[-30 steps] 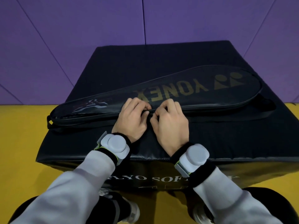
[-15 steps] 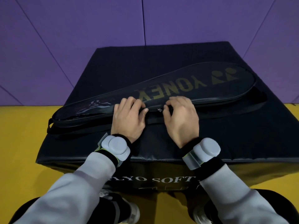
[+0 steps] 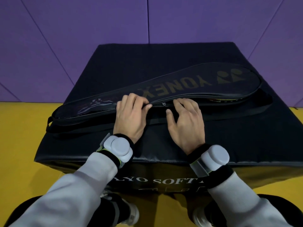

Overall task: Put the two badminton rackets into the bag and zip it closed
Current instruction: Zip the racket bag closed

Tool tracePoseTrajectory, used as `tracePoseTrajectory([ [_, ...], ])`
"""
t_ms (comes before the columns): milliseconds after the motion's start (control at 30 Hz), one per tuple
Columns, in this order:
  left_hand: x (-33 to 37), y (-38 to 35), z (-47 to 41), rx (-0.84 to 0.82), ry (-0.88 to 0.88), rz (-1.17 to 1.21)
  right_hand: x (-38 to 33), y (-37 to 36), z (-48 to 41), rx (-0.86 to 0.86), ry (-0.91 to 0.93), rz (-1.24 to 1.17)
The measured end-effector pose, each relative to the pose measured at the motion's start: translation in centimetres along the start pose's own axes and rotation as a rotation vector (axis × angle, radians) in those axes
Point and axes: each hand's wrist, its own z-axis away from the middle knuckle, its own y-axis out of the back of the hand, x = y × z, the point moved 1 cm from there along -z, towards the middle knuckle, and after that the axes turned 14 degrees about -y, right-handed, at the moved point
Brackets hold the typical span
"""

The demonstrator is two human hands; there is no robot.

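Note:
A black racket bag with gold lettering lies slantwise on top of a black padded box. My left hand pinches the bag's near edge around its middle. My right hand rests just to the right, fingers spread, fingertips on the same edge. The small metal zipper pull shows between the two hands. To the right of the pull the seam gapes a little, and a yellow and red racket rim peeks out. The rackets are otherwise hidden inside.
The bag's black shoulder strap trails along the box top on the near side. The box stands on a yellow mat, with purple mats behind. My shoes are close to the box's front face.
My right hand has slid to the right, away from the left, and its fingers have spread. The zipper pull now shows between the hands. My left hand has stayed put.

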Motion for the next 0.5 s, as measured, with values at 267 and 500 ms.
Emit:
tracePoseTrajectory([
  [267, 0.1, -0.1, 0.1, -0.018, -0.029, 0.005, 0.3, -0.8, -1.6, -0.164, -0.291, -0.447],
  [500, 0.1, -0.1, 0.1, -0.038, -0.033, -0.044, -0.8, 0.1, -0.8, -0.015, -0.096, -0.243],
])
